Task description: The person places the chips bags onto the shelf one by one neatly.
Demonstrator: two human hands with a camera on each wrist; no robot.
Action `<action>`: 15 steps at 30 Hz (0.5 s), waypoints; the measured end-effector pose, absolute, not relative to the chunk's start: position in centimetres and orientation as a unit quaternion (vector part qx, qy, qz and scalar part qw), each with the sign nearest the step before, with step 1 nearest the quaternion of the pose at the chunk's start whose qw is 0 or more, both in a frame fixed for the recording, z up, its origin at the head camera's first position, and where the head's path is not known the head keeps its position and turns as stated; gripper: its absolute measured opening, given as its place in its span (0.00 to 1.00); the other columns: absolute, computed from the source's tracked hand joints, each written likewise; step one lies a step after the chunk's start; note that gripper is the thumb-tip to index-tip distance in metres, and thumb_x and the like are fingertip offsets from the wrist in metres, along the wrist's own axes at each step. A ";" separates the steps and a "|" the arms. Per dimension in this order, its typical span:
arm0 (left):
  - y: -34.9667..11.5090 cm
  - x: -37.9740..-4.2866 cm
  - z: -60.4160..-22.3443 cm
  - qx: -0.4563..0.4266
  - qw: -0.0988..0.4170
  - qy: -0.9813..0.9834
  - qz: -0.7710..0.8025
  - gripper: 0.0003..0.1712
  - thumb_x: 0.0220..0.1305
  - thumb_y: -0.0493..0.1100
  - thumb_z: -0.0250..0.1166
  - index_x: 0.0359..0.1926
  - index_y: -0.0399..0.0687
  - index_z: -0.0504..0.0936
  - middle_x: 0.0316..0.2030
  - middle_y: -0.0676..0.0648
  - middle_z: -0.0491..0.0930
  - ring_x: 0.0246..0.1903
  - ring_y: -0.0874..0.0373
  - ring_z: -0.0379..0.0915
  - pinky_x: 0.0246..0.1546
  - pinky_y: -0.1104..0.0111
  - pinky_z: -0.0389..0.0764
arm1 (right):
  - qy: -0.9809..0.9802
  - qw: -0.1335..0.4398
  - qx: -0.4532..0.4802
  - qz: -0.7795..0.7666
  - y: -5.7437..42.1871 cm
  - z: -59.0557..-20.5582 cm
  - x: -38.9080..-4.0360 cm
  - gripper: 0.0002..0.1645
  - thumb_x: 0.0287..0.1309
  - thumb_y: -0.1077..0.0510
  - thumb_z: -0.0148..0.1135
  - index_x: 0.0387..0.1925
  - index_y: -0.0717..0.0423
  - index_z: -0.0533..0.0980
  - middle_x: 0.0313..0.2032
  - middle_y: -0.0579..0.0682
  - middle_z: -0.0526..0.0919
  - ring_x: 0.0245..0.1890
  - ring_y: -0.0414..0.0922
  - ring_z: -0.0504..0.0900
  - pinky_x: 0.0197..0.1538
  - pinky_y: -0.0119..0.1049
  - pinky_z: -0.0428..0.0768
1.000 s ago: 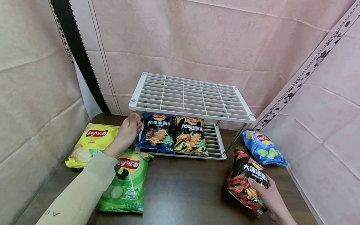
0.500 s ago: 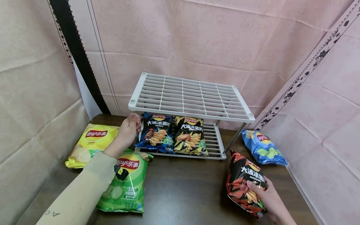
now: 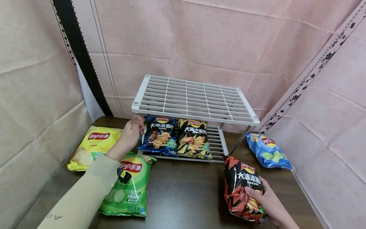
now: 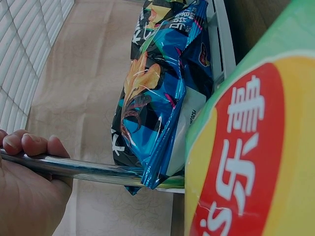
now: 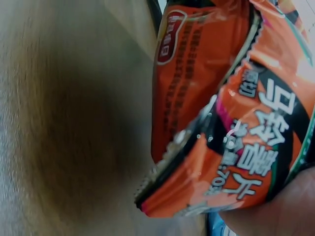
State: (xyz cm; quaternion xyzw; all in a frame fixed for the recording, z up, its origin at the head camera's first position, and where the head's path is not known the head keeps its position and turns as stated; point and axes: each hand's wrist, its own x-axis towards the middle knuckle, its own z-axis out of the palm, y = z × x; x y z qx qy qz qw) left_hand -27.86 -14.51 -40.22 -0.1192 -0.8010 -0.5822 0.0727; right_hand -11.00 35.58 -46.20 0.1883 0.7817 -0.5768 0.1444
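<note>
My right hand grips a red and black bag of chips by its right side, thumb across the front. The bag is held upright, tilted a little, before the rack's right front corner. My left hand curls round a metal post of the white two-tier rack, at its left front. On the rack's lower shelf a dark blue bag of chips and a black and yellow bag of chips lean side by side. The right wrist view shows the red bag's crimped bottom edge close up.
A green bag of chips lies below my left forearm, with a yellow bag of chips behind it. At the far right lies a light blue bag of chips. Pink cloth surrounds the brown table.
My right hand has carried the red and black bag leftward, nearer the rack's right front corner, turning it more upright. The left hand stays on the post.
</note>
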 end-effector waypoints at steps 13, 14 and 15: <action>-14.6 -27.8 -40.1 -0.119 0.065 -0.803 -0.581 0.35 0.71 0.68 0.25 0.36 0.42 0.63 0.29 0.38 0.63 0.33 0.43 0.65 0.37 0.59 0.64 | 0.773 0.146 0.125 -0.604 32.5 -44.7 -11.4 0.53 0.61 0.49 0.64 0.74 0.40 0.40 0.63 0.67 0.59 0.49 0.54 0.78 0.46 0.49 0.79; -14.6 -27.8 -40.2 -0.120 0.066 -0.802 -0.582 0.36 0.71 0.68 0.25 0.36 0.42 0.63 0.29 0.38 0.63 0.33 0.42 0.65 0.37 0.59 0.64 | 0.769 0.145 0.118 -0.611 32.2 -44.8 -11.5 0.52 0.61 0.50 0.64 0.74 0.40 0.40 0.63 0.67 0.59 0.50 0.55 0.78 0.47 0.49 0.79; -14.5 -27.8 -40.2 -0.120 0.066 -0.802 -0.582 0.36 0.71 0.68 0.25 0.36 0.42 0.63 0.29 0.39 0.63 0.33 0.42 0.65 0.38 0.59 0.64 | 0.768 0.145 0.111 -0.614 32.0 -44.8 -11.6 0.52 0.62 0.51 0.64 0.74 0.40 0.40 0.63 0.67 0.59 0.50 0.55 0.78 0.46 0.49 0.79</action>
